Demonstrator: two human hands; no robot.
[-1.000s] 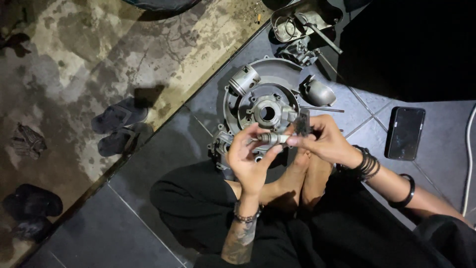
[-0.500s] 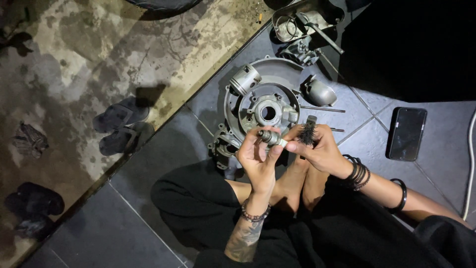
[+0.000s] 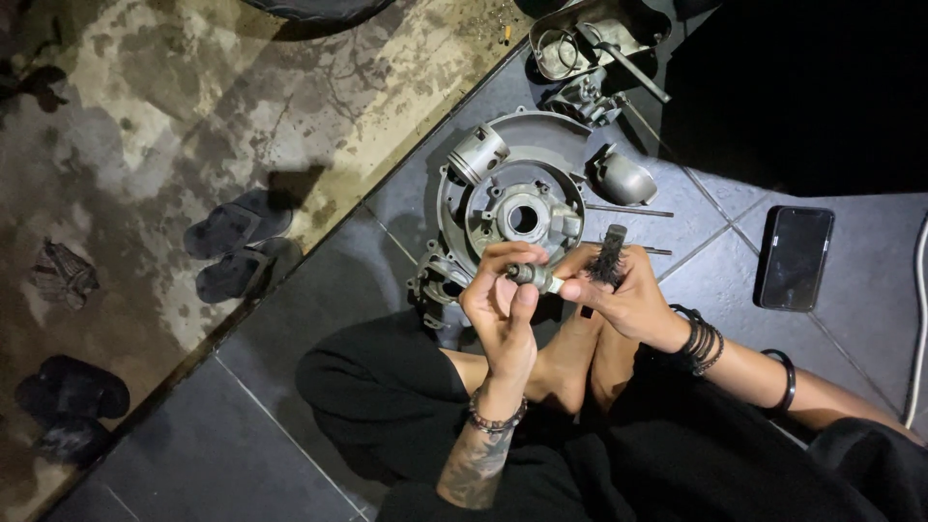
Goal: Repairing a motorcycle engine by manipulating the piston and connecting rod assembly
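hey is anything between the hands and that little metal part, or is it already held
Nothing visible stands between. The left hand already grips the small metal part, and the right hand, holding a dark brush, touches its end.

Black clothing covers the legs; the feet are bare. The left hand (image 3: 498,304) has a beaded bracelet (image 3: 495,421) and forearm tattoo (image 3: 471,471). The right hand (image 3: 628,295) wears stacked dark bands (image 3: 703,340).
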